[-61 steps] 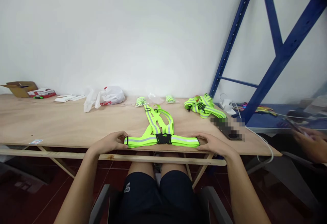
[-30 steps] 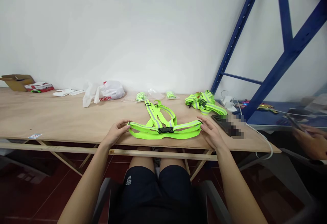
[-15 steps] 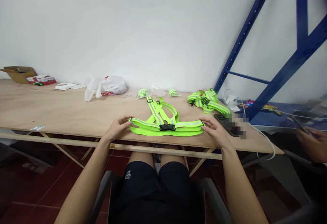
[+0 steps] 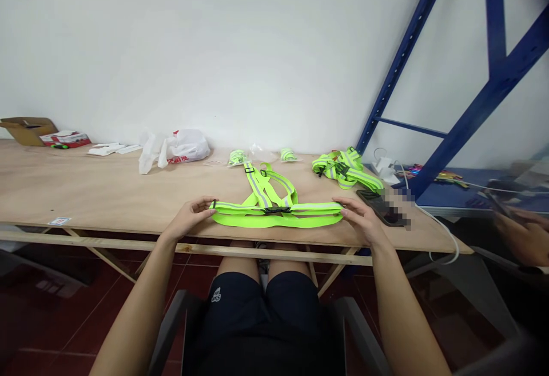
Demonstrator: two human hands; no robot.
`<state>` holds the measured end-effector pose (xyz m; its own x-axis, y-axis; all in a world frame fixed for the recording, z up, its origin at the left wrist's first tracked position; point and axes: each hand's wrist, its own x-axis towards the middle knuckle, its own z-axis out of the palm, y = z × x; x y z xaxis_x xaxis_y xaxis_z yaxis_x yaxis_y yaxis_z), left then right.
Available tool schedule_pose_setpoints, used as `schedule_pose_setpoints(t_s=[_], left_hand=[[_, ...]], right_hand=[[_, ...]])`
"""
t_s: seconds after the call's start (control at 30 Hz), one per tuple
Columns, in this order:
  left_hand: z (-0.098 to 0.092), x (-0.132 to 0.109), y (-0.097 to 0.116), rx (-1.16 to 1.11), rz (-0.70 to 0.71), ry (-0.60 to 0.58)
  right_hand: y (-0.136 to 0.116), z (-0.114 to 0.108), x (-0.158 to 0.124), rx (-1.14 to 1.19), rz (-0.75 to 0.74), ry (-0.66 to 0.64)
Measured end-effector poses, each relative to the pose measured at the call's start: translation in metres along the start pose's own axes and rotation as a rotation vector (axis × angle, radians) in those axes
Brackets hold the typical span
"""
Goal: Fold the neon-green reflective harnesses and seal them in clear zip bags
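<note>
A neon yellow-green reflective harness point(image 4: 240, 221) with silver stripes lies on the wooden table in front of me. Its waist band is stretched sideways, with a black buckle point(image 4: 277, 210) at the middle of the front strap. My left hand point(image 4: 191, 216) pinches the band's left end near a black slider. The right end is pinched in my right hand point(image 4: 361, 217). From the band, the crossed shoulder straps point(image 4: 258, 187) run toward the wall, with black adjusters on them. The front strap is raised a little above the rear loop.
A heap of similar straps point(image 4: 347, 169) lies at the right beside a dark phone point(image 4: 380, 207). Two bagged strap rolls, a white plastic bag point(image 4: 189, 146) and an open carton point(image 4: 28, 131) stand along the wall. A blue rack point(image 4: 401, 55) and another person's hand point(image 4: 532, 236) are at right.
The front strap with the buckle is pulled tauter, and the buckle now shows edge-on. My left hand has shifted slightly left with the band's end. The view has turned slightly.
</note>
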<state>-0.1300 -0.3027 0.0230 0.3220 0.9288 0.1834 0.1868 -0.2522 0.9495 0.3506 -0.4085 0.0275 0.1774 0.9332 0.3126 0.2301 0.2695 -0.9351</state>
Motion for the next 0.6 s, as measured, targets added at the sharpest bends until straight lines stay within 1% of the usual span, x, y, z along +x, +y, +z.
schedule_pose_setpoints(t_s=[0.17, 0.3, 0.43, 0.6], left_hand=[[-0.003, -0.002, 0.005, 0.067, 0.004, -0.037], [-0.006, -0.007, 0.013, 0.131, -0.021, -0.091], [-0.013, -0.011, 0.022, 0.221, -0.06, -0.121], [-0.021, -0.015, 0.021, 0.318, -0.112, -0.089]], right_hand=[[-0.007, -0.006, -0.001, -0.232, -0.02, -0.095], [-0.013, -0.007, -0.002, -0.368, -0.012, -0.159], [-0.011, -0.002, -0.001, -0.409, 0.01, -0.208], [-0.004, 0.003, 0.0, -0.442, 0.011, -0.241]])
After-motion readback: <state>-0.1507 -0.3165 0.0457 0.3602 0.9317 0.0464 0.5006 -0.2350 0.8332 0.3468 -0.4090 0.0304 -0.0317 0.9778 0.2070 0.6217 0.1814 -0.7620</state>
